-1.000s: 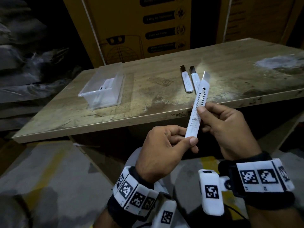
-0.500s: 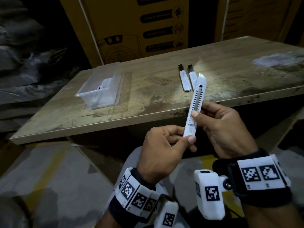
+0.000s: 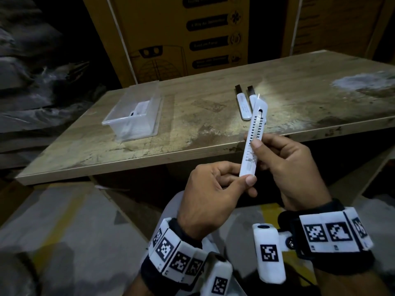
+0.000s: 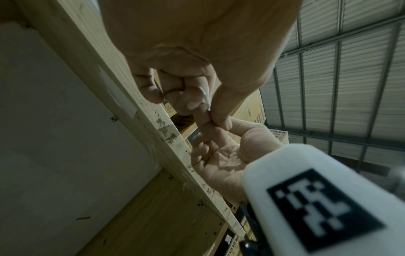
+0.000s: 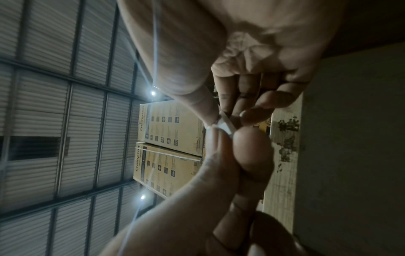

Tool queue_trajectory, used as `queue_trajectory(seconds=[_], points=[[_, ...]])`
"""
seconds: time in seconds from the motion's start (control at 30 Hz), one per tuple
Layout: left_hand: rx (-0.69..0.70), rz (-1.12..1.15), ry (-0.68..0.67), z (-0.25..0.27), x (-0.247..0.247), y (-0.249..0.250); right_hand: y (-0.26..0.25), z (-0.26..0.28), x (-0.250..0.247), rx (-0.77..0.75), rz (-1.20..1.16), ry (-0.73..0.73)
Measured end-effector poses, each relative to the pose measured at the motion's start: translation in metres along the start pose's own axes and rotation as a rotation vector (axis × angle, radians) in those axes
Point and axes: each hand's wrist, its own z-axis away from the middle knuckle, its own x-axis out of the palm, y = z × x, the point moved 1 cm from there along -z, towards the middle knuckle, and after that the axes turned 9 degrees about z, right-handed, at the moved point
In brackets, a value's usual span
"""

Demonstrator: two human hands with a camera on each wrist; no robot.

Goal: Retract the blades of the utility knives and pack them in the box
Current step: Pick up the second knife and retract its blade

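A clear plastic box [image 3: 136, 116] is sitting on the left part of the worn wooden table [image 3: 192, 133]. The left hand [image 3: 211, 195] is pinching the bottom end of a white plastic utility knife [image 3: 253, 137], with no blade showing at its tip. Two more white knives [image 3: 243, 103] are lying on the table, dark blades out. The right hand [image 3: 288, 167] is grasping the held knife at the middle, thumb on its slider track.
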Motion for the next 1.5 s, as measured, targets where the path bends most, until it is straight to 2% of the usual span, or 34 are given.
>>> queue_trajectory(seconds=[0.57,0.73,0.97,1.5], points=[[0.032,0.075,0.028,0.001,0.007,-0.009,-0.006,-0.002,0.002,0.007,-0.008,-0.041],[0.026,0.073,0.061,-0.001,0.006,-0.008,-0.007,0.0,0.004,-0.026,0.01,-0.105],[0.028,0.047,0.015,-0.005,0.001,0.006,-0.008,0.001,0.0,-0.053,-0.01,-0.056],[0.035,0.076,0.016,-0.005,0.0,0.007,-0.011,0.005,-0.004,-0.064,-0.016,-0.109]])
